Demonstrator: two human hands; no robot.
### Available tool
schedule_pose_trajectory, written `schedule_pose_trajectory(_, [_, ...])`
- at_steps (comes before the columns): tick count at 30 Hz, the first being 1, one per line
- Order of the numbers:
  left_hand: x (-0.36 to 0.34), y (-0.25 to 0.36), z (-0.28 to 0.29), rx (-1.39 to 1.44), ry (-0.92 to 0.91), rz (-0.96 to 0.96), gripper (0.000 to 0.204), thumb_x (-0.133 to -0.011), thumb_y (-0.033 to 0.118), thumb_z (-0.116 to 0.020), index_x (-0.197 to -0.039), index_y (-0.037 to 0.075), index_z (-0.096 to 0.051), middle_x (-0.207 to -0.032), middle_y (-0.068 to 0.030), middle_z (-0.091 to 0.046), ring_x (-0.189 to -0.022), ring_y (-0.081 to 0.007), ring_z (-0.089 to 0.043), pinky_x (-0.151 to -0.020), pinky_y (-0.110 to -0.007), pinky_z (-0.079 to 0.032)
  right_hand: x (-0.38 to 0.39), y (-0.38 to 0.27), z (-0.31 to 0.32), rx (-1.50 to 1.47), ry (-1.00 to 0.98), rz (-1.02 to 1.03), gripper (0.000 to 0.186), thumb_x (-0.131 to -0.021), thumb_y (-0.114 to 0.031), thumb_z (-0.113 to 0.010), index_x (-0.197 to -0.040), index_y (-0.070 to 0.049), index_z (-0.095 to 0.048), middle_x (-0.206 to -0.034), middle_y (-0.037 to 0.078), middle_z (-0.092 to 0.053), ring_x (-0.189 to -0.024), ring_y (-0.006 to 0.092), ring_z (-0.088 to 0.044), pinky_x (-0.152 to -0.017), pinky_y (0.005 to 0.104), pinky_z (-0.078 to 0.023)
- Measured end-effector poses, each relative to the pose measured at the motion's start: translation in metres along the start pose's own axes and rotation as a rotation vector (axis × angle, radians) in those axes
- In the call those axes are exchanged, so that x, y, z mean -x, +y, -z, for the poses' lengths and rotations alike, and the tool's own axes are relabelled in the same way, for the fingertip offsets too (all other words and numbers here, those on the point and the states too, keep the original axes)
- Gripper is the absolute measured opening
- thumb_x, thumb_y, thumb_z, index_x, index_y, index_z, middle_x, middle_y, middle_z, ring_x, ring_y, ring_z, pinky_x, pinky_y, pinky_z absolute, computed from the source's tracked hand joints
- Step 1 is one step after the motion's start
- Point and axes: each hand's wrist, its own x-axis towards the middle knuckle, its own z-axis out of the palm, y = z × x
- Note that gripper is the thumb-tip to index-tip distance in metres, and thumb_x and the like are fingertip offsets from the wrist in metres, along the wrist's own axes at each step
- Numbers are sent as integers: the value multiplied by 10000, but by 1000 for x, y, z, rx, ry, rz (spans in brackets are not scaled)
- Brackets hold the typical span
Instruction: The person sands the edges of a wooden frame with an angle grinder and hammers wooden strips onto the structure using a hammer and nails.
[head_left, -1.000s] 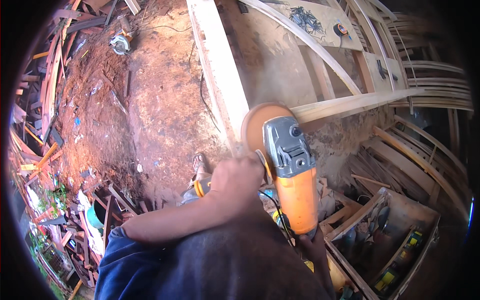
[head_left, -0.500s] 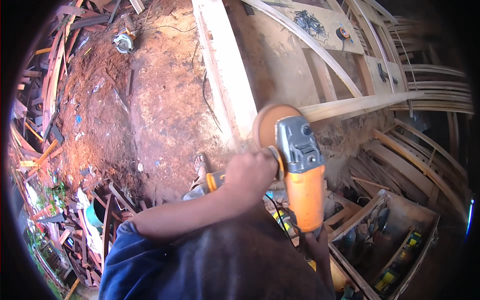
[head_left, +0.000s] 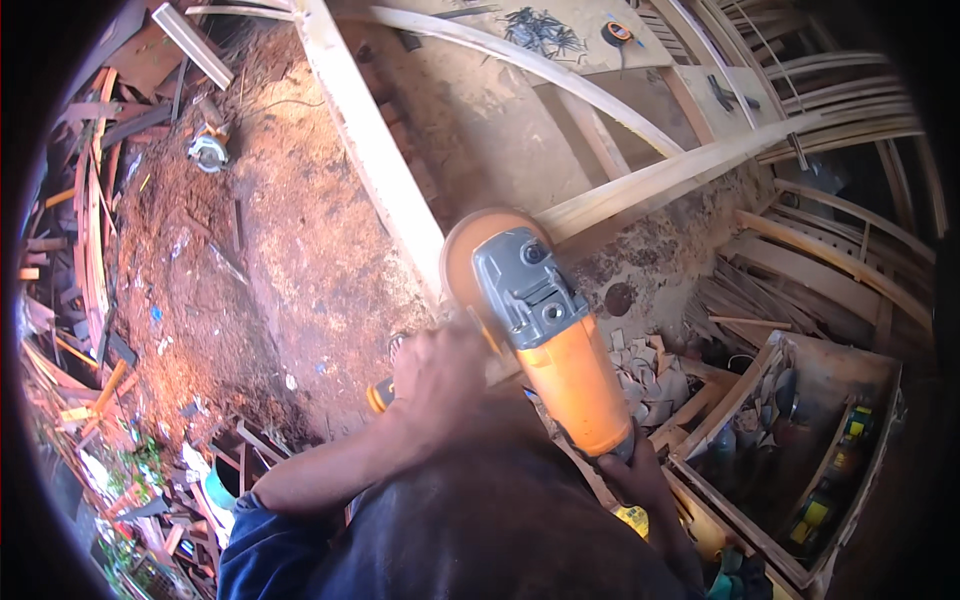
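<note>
An orange and grey angle grinder (head_left: 575, 385) slants across the middle, its brown sanding disc (head_left: 468, 250) pointing away from me. The disc lies at the corner where a pale upright-running beam (head_left: 372, 150) meets a second pale wooden rail (head_left: 650, 195); exact contact is hidden under the tool. My left hand (head_left: 437, 375), slightly blurred, is wrapped round the grinder's side handle, whose yellow-ringed end (head_left: 380, 394) sticks out to the left. Behind the orange body, my right hand (head_left: 630, 472) grips the dark rear end, partly hidden by it.
A circular saw (head_left: 209, 150) rests on sawdust-covered ground at far left, near heaped wood scraps (head_left: 95, 210). Atop the frame's panel lie a tape measure (head_left: 617, 33) and a pile of nails (head_left: 540, 32). An open wooden box (head_left: 735, 530) with bottles and tools stands at right.
The grinder, with both my hands on it, sits further left in view and tilts more to the left. The surroundings have shifted left and up in view.
</note>
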Motion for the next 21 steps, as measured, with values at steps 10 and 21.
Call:
schedule_pose_trajectory(10, [-189, 140, -4, -33, -63, -276, 133, -867, 108, -616, -923, 57, -726, -918, -122, -742, -818, -274, -746, -675, -376, -594, -61, 17, 160, -170, 259, -76, 698, -927, -327, -669, -1478, 10, -404, -1337, 146, -568, -1208, 229, -547, -1015, 363, -456])
schedule_pose_trajectory(21, [-477, 379, -37, -223, -1, -535, 463, -843, 373, -702, -1181, 56, -697, -1176, -161, -708, -1060, -283, -703, -863, -449, -570, -200, 42, 429, -376, 448, -150, 583, -908, -676, -578, -967, -97, -615, -595, 16, -578, -433, 149, -558, -427, 296, -464])
